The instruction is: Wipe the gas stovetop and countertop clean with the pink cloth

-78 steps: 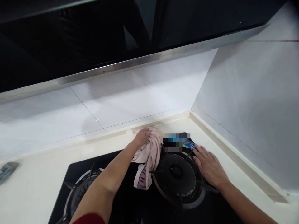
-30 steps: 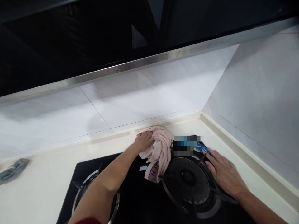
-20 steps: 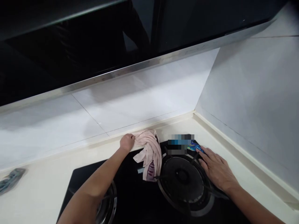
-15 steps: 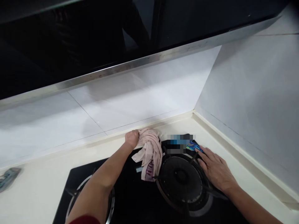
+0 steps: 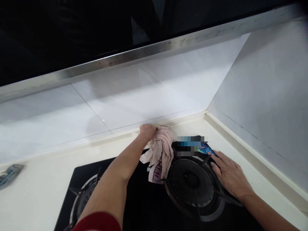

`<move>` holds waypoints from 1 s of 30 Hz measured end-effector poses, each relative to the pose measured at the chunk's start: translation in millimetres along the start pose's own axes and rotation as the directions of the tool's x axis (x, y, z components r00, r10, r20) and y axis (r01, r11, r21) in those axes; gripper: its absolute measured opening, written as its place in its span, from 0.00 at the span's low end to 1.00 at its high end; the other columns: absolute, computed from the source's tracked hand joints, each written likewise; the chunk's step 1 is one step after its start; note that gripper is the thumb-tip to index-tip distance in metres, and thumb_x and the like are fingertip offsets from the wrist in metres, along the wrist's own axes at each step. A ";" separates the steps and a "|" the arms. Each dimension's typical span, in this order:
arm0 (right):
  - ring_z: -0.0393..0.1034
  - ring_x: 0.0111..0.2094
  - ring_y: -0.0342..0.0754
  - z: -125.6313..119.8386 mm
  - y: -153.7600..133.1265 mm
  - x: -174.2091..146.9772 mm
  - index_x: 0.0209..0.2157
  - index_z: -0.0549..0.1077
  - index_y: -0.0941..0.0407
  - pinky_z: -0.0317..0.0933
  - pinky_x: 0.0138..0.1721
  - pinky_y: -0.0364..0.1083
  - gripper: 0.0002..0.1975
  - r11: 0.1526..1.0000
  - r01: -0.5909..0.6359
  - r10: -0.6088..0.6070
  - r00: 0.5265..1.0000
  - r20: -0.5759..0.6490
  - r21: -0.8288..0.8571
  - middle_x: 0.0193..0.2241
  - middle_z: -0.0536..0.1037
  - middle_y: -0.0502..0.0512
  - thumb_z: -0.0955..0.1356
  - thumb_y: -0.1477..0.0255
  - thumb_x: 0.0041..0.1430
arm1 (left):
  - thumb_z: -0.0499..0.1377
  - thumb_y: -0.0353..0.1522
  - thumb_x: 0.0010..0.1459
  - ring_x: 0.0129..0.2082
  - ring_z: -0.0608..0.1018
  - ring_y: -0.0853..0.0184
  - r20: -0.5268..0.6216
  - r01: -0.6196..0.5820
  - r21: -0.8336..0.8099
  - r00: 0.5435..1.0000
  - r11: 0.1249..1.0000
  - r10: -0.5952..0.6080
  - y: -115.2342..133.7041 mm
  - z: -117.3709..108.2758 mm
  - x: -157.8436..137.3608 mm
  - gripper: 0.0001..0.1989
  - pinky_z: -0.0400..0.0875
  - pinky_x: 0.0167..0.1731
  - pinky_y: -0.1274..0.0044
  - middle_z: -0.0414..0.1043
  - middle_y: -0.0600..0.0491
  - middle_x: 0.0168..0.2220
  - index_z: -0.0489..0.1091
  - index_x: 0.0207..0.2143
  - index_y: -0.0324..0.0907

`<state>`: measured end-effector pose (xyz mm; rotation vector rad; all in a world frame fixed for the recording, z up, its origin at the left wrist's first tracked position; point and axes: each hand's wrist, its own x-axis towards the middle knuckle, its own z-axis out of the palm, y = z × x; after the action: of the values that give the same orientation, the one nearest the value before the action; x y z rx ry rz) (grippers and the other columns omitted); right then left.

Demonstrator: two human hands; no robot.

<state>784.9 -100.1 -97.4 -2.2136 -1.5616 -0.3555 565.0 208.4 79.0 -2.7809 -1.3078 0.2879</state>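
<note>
1. Well left of the stove, on the pale desk, lies a grey-blue item, too blurred to tell whether it is a packet or what it holds.
2. At the stove's left, the left burner sits within its metal ring, partly hidden by the red-sleeved left arm.
3. Behind the stove's rear edge, the left hand is closed, gripping the pink cloth.
4. The cloth drapes from the desk behind the stove onto its top, a purple-patterned end hanging lowest.
5. On the stove's right, a ring surrounds the dark right burner.
6. At the stove's rear-right corner, a blue label shows, partly pixelated.
7. The right hand rests flat, fingers extended, along the stove's right edge, fingertips at the label.
</note>
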 end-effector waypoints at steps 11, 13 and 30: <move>0.58 0.66 0.58 -4.8 -9.7 4.0 0.63 0.65 0.54 0.57 0.63 0.61 0.25 0.999 -0.021 0.022 1.000 0.015 -0.024 0.64 0.67 0.60 0.54 0.63 0.71 | 0.47 0.35 0.69 0.49 0.79 0.55 -0.024 0.214 0.165 0.977 0.963 -0.213 -106.2 3.9 -82.4 0.19 0.71 0.48 0.66 0.79 0.42 0.46 0.78 0.45 0.45; 0.58 0.66 0.58 -5.4 -10.1 4.1 0.64 0.65 0.54 0.57 0.64 0.61 0.25 1.000 -0.023 0.023 1.000 0.020 -0.020 0.64 0.67 0.60 0.54 0.64 0.70 | 0.50 0.32 0.67 0.50 0.79 0.56 -0.020 0.174 0.153 0.985 0.973 -0.173 -85.9 1.4 -67.0 0.16 0.71 0.48 0.67 0.79 0.43 0.48 0.78 0.46 0.46; 0.60 0.65 0.57 3.4 -4.4 3.2 0.62 0.66 0.53 0.58 0.63 0.61 0.26 0.999 -0.032 0.032 0.999 -0.013 0.009 0.64 0.67 0.58 0.54 0.62 0.70 | 0.59 0.38 0.65 0.47 0.79 0.59 -0.017 0.321 0.007 0.947 0.947 -0.321 -89.8 11.6 -80.3 0.13 0.74 0.47 0.65 0.77 0.46 0.46 0.74 0.47 0.41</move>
<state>781.7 -94.5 -98.3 -2.2225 -1.5158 -0.3522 444.6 203.8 90.8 -2.4982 -1.7163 0.2514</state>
